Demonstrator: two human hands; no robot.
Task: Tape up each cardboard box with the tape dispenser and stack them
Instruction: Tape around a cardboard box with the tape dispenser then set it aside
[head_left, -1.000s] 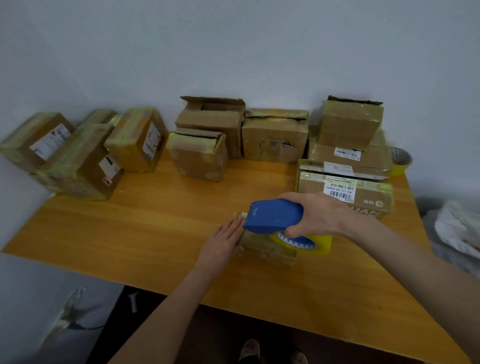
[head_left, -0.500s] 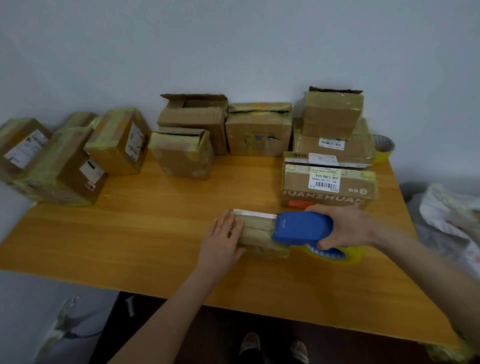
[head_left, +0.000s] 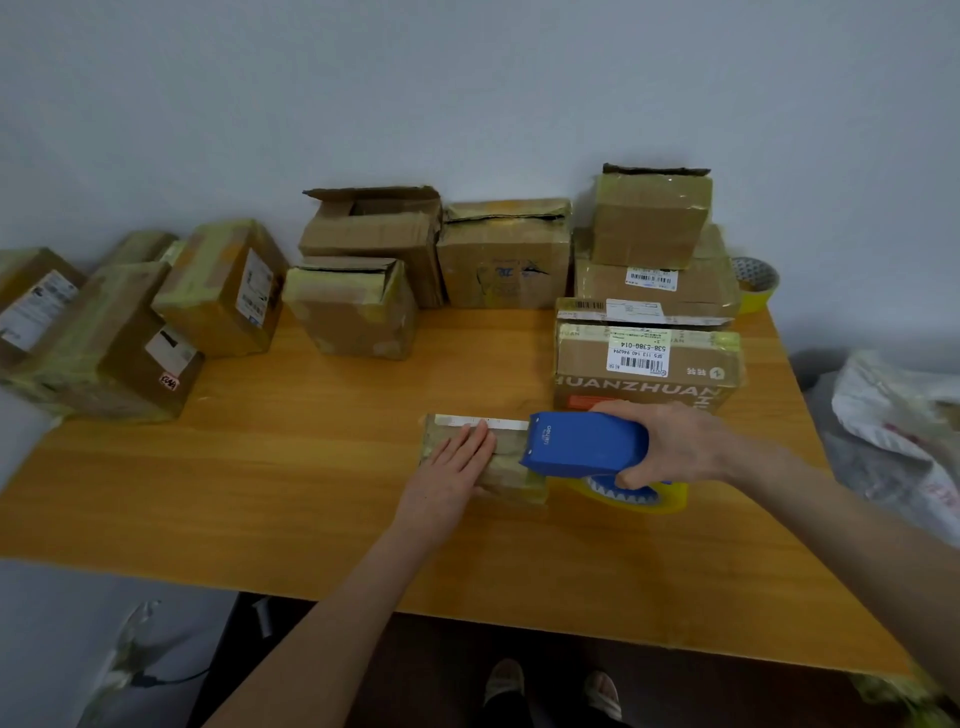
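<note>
On the orange wooden table (head_left: 260, 493) by a plain pale wall (head_left: 467, 104), many brown cardboard boxes (head_left: 506, 260) sit in a row at the back. Near the front lies a small flat brown box (head_left: 508, 475), shiny with yellowish tape. The left hand (head_left: 452, 473) presses flat on its top with straight fingers. The right hand (head_left: 675, 441) grips a blue tape dispenser (head_left: 587, 441) touching the box's right end.

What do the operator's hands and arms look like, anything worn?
Both bare: no gloves on the left hand or the right hand, no rings, watch or wristband visible. The left forearm and the right forearm show no sleeves up to the frame edge. No markings or cables.
</note>
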